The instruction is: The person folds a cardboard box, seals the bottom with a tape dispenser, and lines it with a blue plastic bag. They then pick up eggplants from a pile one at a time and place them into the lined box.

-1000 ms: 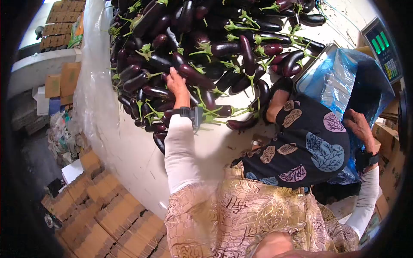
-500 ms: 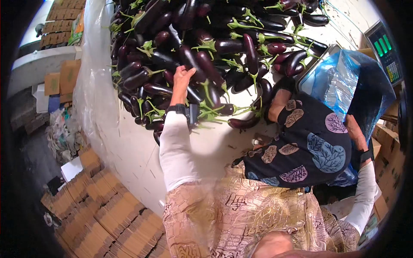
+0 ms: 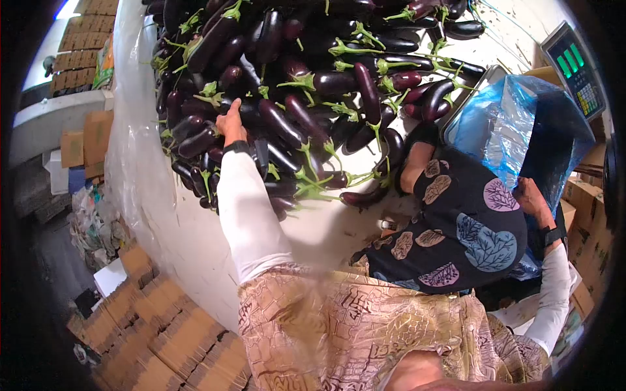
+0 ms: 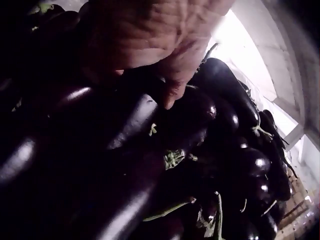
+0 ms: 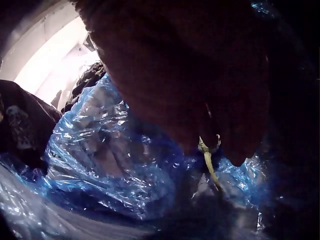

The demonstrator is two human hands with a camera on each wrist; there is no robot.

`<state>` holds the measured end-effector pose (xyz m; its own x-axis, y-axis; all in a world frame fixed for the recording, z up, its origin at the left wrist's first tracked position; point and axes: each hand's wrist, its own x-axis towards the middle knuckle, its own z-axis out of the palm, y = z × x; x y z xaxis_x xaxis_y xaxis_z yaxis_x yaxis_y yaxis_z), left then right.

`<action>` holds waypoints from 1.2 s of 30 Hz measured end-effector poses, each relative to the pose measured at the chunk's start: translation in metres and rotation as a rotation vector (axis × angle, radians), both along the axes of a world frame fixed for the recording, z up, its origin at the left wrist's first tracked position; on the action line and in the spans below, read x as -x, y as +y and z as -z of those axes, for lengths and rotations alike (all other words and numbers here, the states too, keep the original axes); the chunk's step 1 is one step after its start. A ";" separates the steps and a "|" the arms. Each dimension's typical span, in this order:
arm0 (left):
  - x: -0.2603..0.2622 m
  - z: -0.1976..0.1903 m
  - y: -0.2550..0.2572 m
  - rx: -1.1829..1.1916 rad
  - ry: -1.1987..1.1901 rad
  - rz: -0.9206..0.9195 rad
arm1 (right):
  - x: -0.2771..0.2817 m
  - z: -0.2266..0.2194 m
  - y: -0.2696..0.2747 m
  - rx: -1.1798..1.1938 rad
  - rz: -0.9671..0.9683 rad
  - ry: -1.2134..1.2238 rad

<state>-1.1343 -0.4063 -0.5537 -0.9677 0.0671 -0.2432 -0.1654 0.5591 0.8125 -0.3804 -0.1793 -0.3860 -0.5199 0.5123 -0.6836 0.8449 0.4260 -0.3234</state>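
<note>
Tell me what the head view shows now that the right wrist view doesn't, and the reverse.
Only the head view: the left grip at the eggplant pile, the scale with its lit green display, and the cardboard at lower left.
Only the right wrist view: a pale green stem, close up by the right grip.
Both: the right grip and the blue bag. Whether the right wrist view also catches the eggplant pile is too unclear to tell.
</note>
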 end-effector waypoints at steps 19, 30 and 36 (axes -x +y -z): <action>-0.194 -0.203 0.008 -1.127 -0.413 0.493 | 0.028 -0.052 0.018 0.047 0.249 0.355; -0.380 -0.300 0.141 -1.074 -0.380 1.162 | 0.052 -0.156 -0.016 0.388 0.640 0.766; -0.481 -0.331 0.181 -0.867 0.699 1.988 | 0.058 -0.159 -0.034 1.158 0.882 1.386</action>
